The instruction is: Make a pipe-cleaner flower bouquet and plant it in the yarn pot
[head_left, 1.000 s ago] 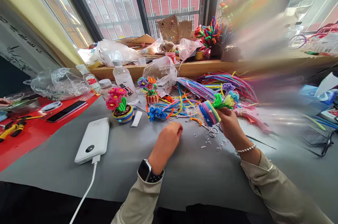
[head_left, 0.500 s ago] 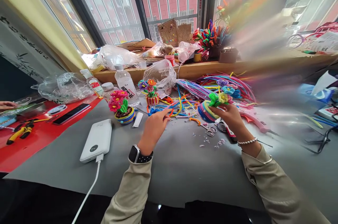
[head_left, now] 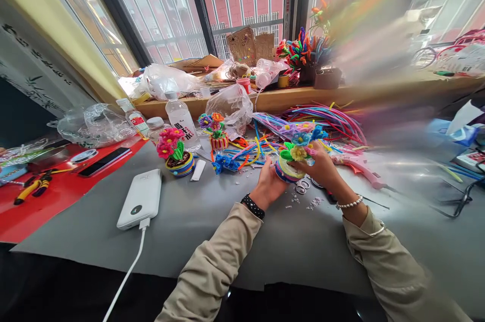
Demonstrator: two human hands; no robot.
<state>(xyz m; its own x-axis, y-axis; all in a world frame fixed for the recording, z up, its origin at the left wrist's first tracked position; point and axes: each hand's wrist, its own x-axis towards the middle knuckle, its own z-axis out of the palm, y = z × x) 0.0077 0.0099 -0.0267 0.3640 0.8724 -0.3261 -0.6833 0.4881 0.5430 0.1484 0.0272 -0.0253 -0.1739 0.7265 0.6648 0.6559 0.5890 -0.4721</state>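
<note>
Between my two hands is a small flower pot [head_left: 286, 172] wrapped in striped, colourful pipe cleaner, tilted a little. Fuzzy flowers [head_left: 301, 138] in blue, yellow, purple and pink, with green leaves, rise from it. My left hand [head_left: 270, 184] cups the pot's left side with its fingers closed round it. From the right, my right hand [head_left: 321, 164] grips the pot near its rim, fingers partly hidden by the flowers. Scissors [head_left: 302, 186] lie just below the pot, partly covered. Left of my left hand rests a blue pipe-cleaner piece [head_left: 225, 163].
Two more potted flowers stand at left, one pink [head_left: 172, 147] and one with a striped pot [head_left: 219, 141]. A white power bank [head_left: 140, 199] trails a cable. Pink glue gun [head_left: 359, 168], loose pipe cleaners [head_left: 329, 122], a bottle [head_left: 182, 117] and pliers [head_left: 34, 186] lie around.
My left hand has moved right, from beside the blue piece to the pot, and now holds it. My right hand has brought the pot slightly left and lower.
</note>
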